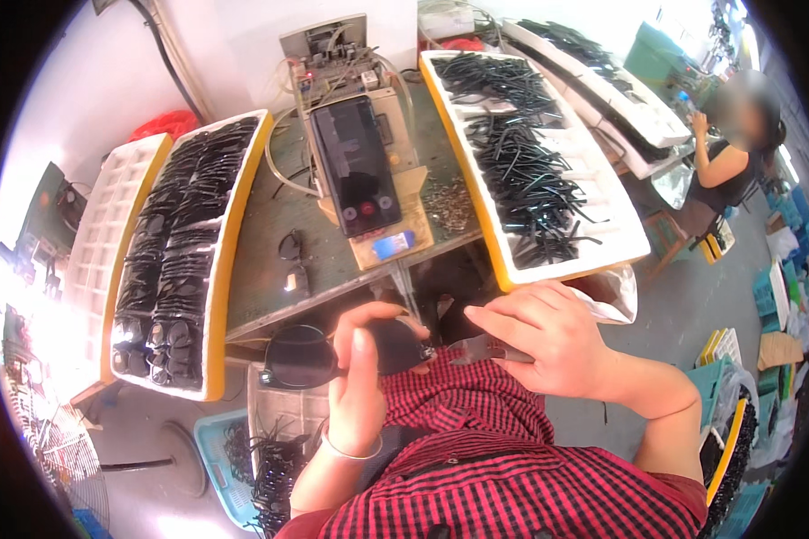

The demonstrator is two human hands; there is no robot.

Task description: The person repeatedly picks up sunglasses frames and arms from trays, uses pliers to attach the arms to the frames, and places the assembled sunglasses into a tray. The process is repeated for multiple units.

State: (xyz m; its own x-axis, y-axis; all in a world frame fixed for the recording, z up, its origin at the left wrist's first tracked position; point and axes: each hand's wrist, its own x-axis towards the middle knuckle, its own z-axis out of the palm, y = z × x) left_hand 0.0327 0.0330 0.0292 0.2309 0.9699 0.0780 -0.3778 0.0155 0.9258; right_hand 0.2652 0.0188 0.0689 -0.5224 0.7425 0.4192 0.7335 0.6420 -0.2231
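Note:
My left hand [358, 373] pinches a sunglasses front [297, 357] with dark lenses near its middle, fingers over the bridge. The front is held level above my lap, with no temple arms visible on it. My right hand [553, 337] grips a small metal hand tool [482, 349] that looks like pliers or nippers. Its pointed end lies close to the right hinge corner of the front; whether the two touch I cannot tell. On the bench [265, 287] beyond my hands lie small dark eyewear pieces [291, 256].
A yellow-edged foam tray [214, 323] packed with sunglasses stands on the left. To the right, another tray [616, 238] holds many loose dark temple arms. Between them sit a bench machine, a phone [355, 162] and a blue object [394, 245]. Another person [737, 157] sits far right.

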